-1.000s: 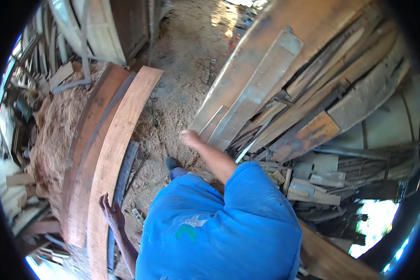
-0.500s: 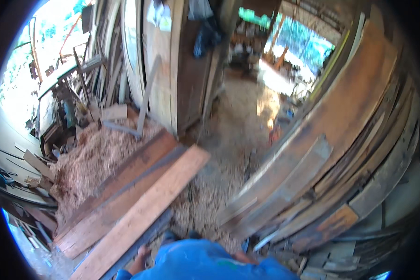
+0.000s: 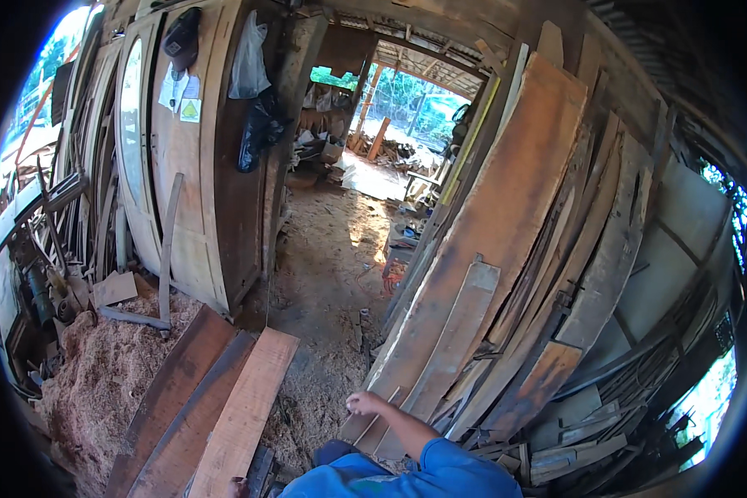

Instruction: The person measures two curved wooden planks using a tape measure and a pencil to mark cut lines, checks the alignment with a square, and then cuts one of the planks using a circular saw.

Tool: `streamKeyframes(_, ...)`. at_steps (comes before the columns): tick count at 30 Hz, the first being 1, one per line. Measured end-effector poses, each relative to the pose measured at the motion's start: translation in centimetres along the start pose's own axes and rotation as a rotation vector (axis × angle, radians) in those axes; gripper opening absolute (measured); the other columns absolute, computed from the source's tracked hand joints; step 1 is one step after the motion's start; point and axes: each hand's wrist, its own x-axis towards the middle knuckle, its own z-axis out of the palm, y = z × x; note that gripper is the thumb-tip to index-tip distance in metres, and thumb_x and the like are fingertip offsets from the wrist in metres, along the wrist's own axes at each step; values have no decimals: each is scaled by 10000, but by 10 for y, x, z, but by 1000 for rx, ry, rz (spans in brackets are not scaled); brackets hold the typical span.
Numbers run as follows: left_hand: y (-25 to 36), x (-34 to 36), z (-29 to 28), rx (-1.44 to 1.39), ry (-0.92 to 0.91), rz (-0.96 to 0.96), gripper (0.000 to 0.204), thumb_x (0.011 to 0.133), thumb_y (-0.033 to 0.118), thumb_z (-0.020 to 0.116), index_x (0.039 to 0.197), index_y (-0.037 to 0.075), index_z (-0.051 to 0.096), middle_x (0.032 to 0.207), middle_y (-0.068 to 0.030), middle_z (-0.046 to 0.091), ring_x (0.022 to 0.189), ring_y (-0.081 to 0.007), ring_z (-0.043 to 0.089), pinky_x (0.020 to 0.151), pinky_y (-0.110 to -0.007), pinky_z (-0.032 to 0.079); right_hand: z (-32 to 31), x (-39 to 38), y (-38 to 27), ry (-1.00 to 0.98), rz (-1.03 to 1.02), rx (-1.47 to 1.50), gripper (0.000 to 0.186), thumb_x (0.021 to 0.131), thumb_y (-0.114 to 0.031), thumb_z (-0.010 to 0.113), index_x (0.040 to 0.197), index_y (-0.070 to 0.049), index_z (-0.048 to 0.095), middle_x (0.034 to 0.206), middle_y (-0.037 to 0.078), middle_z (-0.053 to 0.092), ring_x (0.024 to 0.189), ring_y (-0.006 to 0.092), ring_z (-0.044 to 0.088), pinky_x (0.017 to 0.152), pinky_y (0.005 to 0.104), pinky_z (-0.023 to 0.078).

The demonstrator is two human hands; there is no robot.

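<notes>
My right hand (image 3: 365, 404) is held out ahead of my body with its fingers curled in; whether something small lies in them cannot be made out. Just beside it, a thin wooden stick (image 3: 378, 415) rests against the foot of a wide brown slab (image 3: 506, 178) leaning at the right. At the bottom edge, my left hand (image 3: 239, 487) is mostly cut off, close to the near end of a light reddish plank (image 3: 245, 407). Two darker boards, one of them a brown board (image 3: 178, 378), lie alongside that plank. A short grey board (image 3: 465, 319) leans on the wide slab.
A sawdust heap (image 3: 100, 382) lies left of the planks. Behind it stands a wooden cabinet (image 3: 195, 158) with a black plastic bag (image 3: 260, 129) hanging from it. More slabs (image 3: 602, 245) lean at the right. A shavings-strewn passage (image 3: 315, 249) leads to the bright opening.
My view has swung to the right and up. My right hand has come out from beside my body and reached forward; the left is now mostly out of view.
</notes>
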Motion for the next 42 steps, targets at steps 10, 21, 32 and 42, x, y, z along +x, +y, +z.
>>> streamKeyframes(10, 67, 71, 5, 165, -112, -34, 398, 859, 347, 570, 1048, -4, 582, 871, -192, 568, 709, -284, 554, 592, -419, 453, -372, 59, -184, 479, -492, 373, 106, 957, -213, 591, 973, -108, 593, 790, 9, 630, 632, 103, 605, 553, 246, 499)
streamKeyframes(21, 399, 196, 67, -13, -183, -257, 596, 876, 503, 467, 1243, 35, 419, 1142, -235, 378, 1006, -328, 369, 814, -469, 311, -917, 43, -406, 1122, -1297, 1138, 349, 991, -234, 552, 1266, -39, 460, 1016, 177, 656, 883, 286, 683, 700, 348, 587)
streamKeyframes(32, 563, 239, 95, -120, -234, -349, 807, 893, 659, 364, 1437, 73, 256, 1414, -277, 187, 1303, -372, 185, 1036, -519, 170, -1137, 23, -413, 1469, -1536, 1229, 431, 1003, -153, 531, 1350, 26, 347, 1104, 197, 556, 905, 276, 670, 749, 319, 618)
streamKeyframes(42, 594, 263, 114, -91, -302, -359, 906, 906, 734, 325, 1540, 102, 182, 1570, -293, 104, 1462, -395, 112, 1150, -553, 113, -1171, -3, -492, 963, -1621, 1192, 641, 1029, -280, 474, 1476, 57, 163, 1431, 308, 329, 1264, 407, 479, 1004, 535, 517)
